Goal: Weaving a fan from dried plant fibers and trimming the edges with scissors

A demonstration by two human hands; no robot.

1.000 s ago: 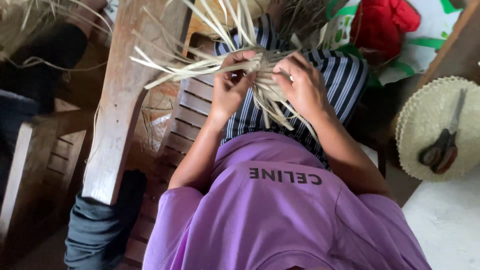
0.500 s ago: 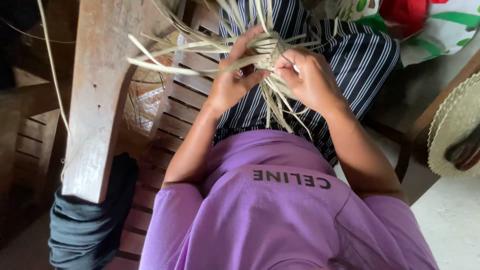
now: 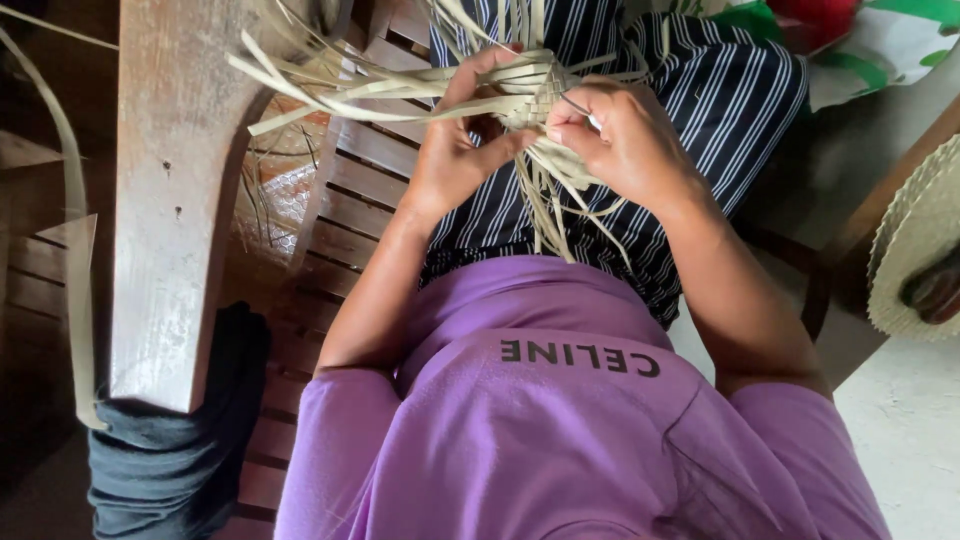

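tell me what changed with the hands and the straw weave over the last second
The view shifted, so the round woven piece slid toward the right edge and the scissors on it left the picture. Both hands stayed closed on the straw weave over the lap: left hand beneath the long strips, right hand pinching at the woven centre. The wooden armrest and dark cloth are unmoved.

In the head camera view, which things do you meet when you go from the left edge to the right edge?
Broad brown wooden armrest → left hand → small woven piece of pale straw strips → right hand → round woven straw hat at the right edge.
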